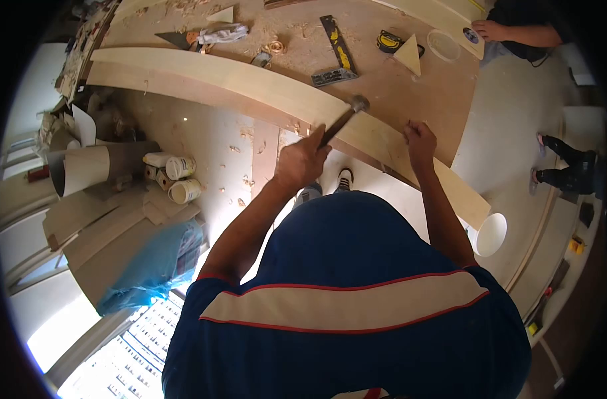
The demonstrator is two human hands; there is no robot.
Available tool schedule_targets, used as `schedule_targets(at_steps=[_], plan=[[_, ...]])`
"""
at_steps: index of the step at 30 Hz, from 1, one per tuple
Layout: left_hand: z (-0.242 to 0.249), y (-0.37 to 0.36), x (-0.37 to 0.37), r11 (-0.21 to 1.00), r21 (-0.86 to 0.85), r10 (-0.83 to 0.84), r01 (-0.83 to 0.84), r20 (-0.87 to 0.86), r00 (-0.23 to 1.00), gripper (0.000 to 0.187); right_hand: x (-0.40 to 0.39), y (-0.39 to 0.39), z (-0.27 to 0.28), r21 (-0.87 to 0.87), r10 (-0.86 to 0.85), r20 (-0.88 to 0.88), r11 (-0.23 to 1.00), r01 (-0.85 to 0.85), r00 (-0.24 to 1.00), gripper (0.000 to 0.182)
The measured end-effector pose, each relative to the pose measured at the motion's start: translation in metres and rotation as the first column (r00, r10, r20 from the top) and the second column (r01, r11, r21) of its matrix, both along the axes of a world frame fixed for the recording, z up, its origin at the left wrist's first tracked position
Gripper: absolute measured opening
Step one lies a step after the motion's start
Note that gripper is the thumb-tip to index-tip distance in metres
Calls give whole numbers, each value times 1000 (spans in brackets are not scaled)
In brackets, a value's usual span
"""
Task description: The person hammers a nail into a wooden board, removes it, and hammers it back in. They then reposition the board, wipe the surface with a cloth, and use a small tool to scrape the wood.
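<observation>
My left hand [302, 159] is wrapped round the handle of a hammer [340, 125]. The hammer's metal head is up over a long pale wooden board [250, 85] that runs along the near edge of the workbench [423, 96]. Farther right, my right hand [420, 141] is closed in a pinch just over the same board. A tiny dark tip shows at its fingers, too small to name.
On the bench lie a try square [338, 50], a tape measure [388, 41], a triangular wood offcut [407, 56], a clear round lid [443, 45] and curled shavings. Another person's hand [491, 30] rests at the far right corner. White tubs [180, 167] stand on the floor at left; a white bucket [492, 234] is under the board's right end.
</observation>
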State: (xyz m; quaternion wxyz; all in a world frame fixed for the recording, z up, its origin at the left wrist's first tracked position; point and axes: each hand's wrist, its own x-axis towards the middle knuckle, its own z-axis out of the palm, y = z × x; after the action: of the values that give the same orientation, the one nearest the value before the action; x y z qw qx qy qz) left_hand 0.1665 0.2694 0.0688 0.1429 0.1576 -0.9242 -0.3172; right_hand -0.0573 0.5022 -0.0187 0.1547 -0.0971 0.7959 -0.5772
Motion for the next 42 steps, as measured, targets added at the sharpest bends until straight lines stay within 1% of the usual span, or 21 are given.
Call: schedule_targets(at_steps=[1,3,4,5,7,8,11,12,15,17,19,23,25,26,27,28,30,34,38,41,42], plan=[[0,4,0,993,-87,-80,82,26,996,47,7,12,1,130,-4,-126,991,21,992,9],[-4,4,-7,963,-77,-213,260,378,901,41,23,30,-10,207,-37,-114,977,61,993,10],[-17,-1,-6,944,-81,-270,319,365,891,39,31,37,-17,246,-56,-109,966,82,992,11],[-30,-3,-6,956,-53,-239,288,429,871,37,38,43,-24,211,-70,-97,973,90,993,11],[-30,-3,-17,975,-10,-181,223,548,816,35,45,43,-21,137,-104,-79,984,114,991,12],[-30,-2,-20,985,-16,-136,170,529,838,32,46,45,-20,146,-104,-98,982,118,990,13],[-21,-7,-21,966,60,-249,252,488,837,35,45,39,-7,177,-130,-52,975,137,990,12],[-21,-11,-27,954,28,-262,297,556,789,34,40,36,-12,144,-145,-33,978,148,989,12],[-21,-24,-36,936,-30,-271,351,575,772,30,40,41,-22,108,-195,27,976,191,981,12],[-21,-34,-37,951,-44,-237,305,528,816,29,42,40,-21,130,-216,43,969,209,975,12],[-20,-51,-37,970,-52,-187,239,475,860,28,48,32,-6,239,-191,-129,946,217,973,10],[-29,-105,-35,993,-79,-52,82,331,942,23,62,3,22,388,10,-440,904,181,898,5],[-34,-136,-39,997,-71,-2,21,261,965,21,67,-23,24,531,213,-474,843,85,854,7],[-40,-154,-44,997,-78,-2,22,243,970,21,69,-41,28,633,301,-294,772,-50,907,10],[-47,-175,-52,996,-82,-6,25,227,974,22,77,-63,31,710,344,-317,704,-19,884,10],[-45,-189,-61,993,-110,-13,39,229,973,22,79,-79,11,687,376,-330,725,-53,866,13],[-36,-210,-78,984,-166,-17,62,263,965,24,82,-117,33,770,462,-96,596,-229,882,17],[-36,-242,-103,968,-180,-113,174,305,946,28,101,-136,27,746,204,-33,656,-112,978,28],[-39,-258,-116,939,-153,-240,308,349,906,30,120,-135,39,785,-5,35,619,-24,999,29],[-42,-269,-124,917,-132,-304,376,378,874,31,130,-133,33,826,-126,-13,558,82,992,18],[-41,-269,-128,910,-123,-325,395,377,867,32,133,-131,34,827,-181,-12,551,111,983,18]])
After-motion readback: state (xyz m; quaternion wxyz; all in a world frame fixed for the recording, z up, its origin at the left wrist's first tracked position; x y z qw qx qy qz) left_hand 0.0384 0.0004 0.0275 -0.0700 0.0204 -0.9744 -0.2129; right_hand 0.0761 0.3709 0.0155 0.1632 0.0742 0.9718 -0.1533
